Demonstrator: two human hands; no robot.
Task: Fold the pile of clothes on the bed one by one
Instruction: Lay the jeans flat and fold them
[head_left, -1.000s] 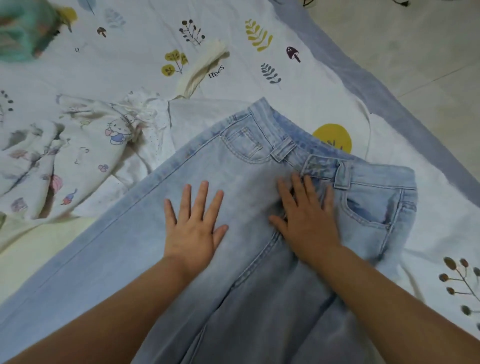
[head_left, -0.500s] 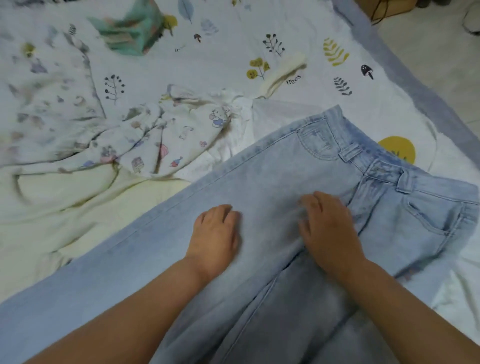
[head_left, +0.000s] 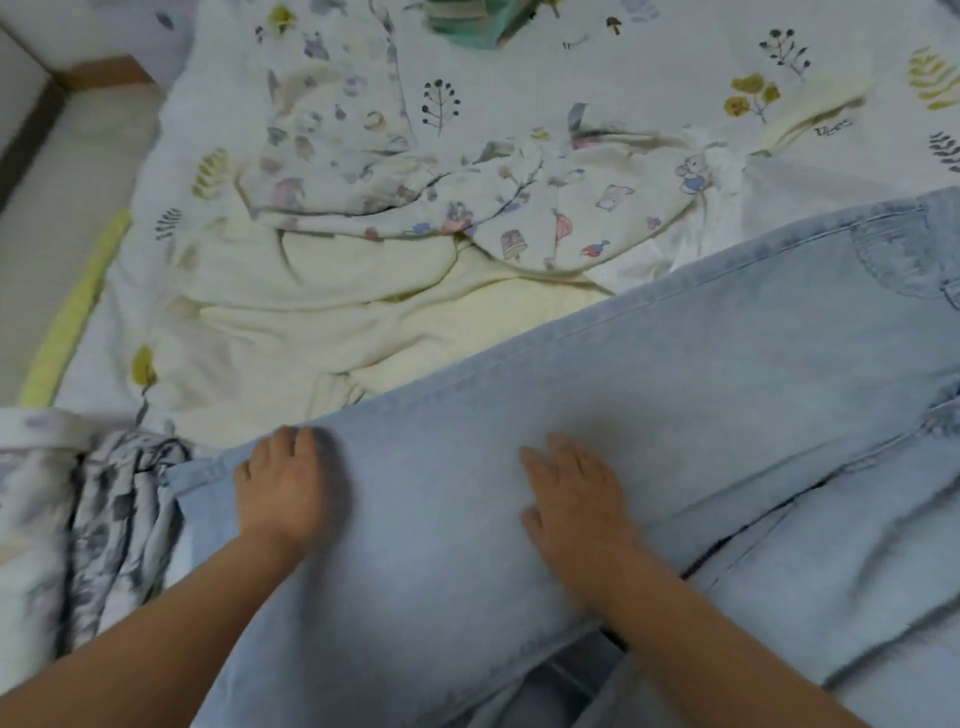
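Lying flat across the bed (head_left: 649, 78), the jeans (head_left: 597, 405) run from a back pocket at the right edge of view down to the lower left, one pale blue leg spread on top of the other. The left hand (head_left: 283, 491) rests on the jeans' far edge near the left end of the leg; its fingers look bent over that edge, but blur keeps me from telling whether they grip the cloth or only press on it. The right hand (head_left: 571, 493) lies palm down on the middle of the same leg, fingers straight and close together, pressing the denim. Both forearms reach in from the bottom of the view.

Just beyond the jeans, touching their far edge, a cream garment (head_left: 374, 317) lies rumpled. On top of it and farther from the jeans lies a white printed garment (head_left: 519, 208) with small cartoon figures. Left of the jeans' end a grey and white patterned cloth (head_left: 109, 519) is bunched beside the left hand. Well beyond the jeans, at the top of the view, sits a green folded item (head_left: 467, 26). A cream sock (head_left: 810, 111) with lettering lies beyond the pocket.
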